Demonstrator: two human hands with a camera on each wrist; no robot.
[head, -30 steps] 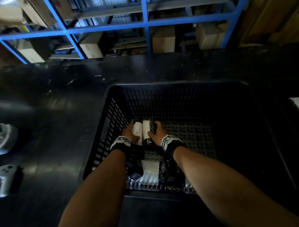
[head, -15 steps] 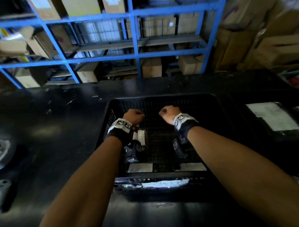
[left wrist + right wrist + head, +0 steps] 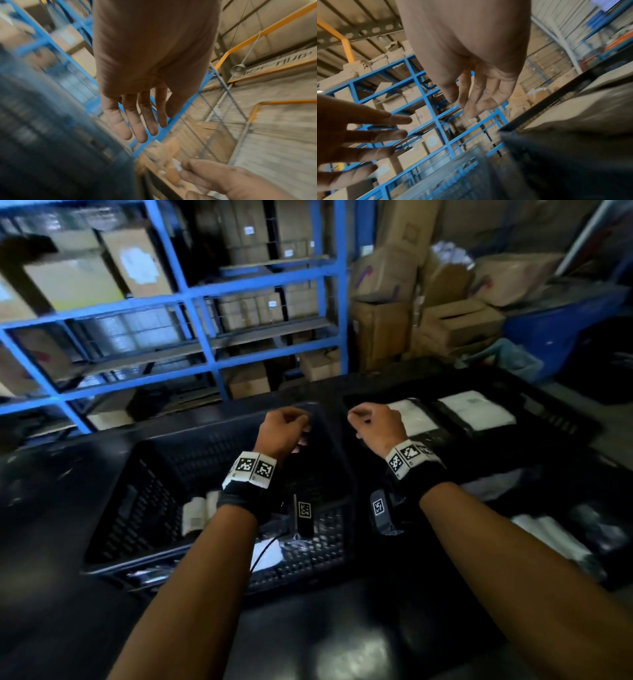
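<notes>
Air under both palms, nothing in either grip. Left hand point(image 3: 282, 431) up over the far rim of the black crate point(image 3: 137, 508), its fingers point(image 3: 135, 124) loose, nearly straight and a little spread, touching nothing. Right hand point(image 3: 375, 424) level with it and close by, a clear gap between the two, out past the crate's right wall and above the near edge of a second black crate point(image 3: 565, 422); its fingers point(image 3: 488, 100) softly bent, thumb near the forefinger, likewise empty. Marker-printed wristbands point(image 3: 255, 469) on both wrists. Down inside the first crate, well below the left forearm, two white-labelled rolls point(image 3: 197, 513) side by side against the left wall, clear of either hand. Nearer the front wall, a flat white pack point(image 3: 270, 556) on the crate floor, partly hidden by the forearm and too blurred to read. Over in the second crate, flat white parcels point(image 3: 476, 412) lying next to each other, just beyond the right hand. Under it all, a dark tabletop point(image 3: 51, 508). Behind, blue shelving point(image 3: 202, 302) stacked with cardboard boxes point(image 3: 68, 278), all of it smeared by motion blur.
</notes>
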